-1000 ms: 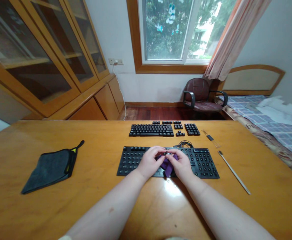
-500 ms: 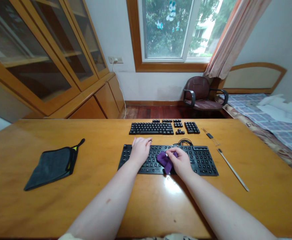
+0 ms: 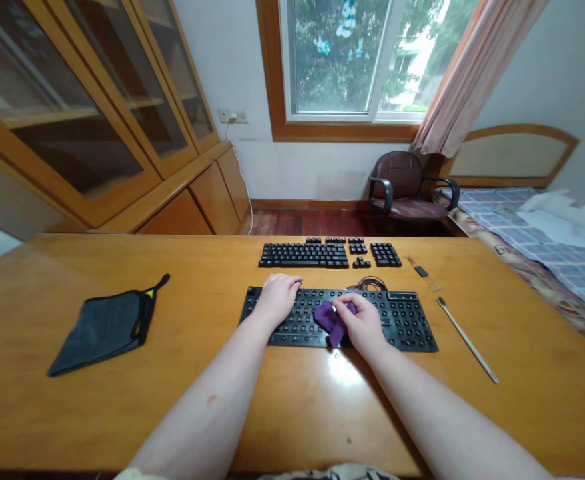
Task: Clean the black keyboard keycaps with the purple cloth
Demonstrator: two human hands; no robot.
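Over on the left I see a folded grey cloth (image 3: pixel 97 331) lying flat, well apart from the hands. The left hand (image 3: pixel 275 297) is over the top left part of the keyboard (image 3: pixel 393 339); its finger and thumb are close together by a dark speck (image 3: pixel 299 283), but I can't tell if they pinch it. If it is a loose bit and they slip, it could drop between the bare posts (image 3: pixel 405 323). If that hand shoves, the keyboard could slide back, and its cable (image 3: pixel 371 283) could bump the loose keys (image 3: pixel 302 255) near the far edge of the table (image 3: pixel 292 413) (some might even fall off). The purple cloth (image 3: pixel 329 321) sits bunched on the middle of the keyboard, with the right hand (image 3: pixel 365 325) pinching its edge. A tug could snag a fold on a post. Farther right lie a wire tool (image 3: pixel 421 271) and a brush (image 3: pixel 469 341), which a swinging arm could knock. A second ago both hands were together at the purple cloth; now the left one is away to its left, while the right one and the cloth have hardly moved. The loose keys, wire tool and brush look the same.
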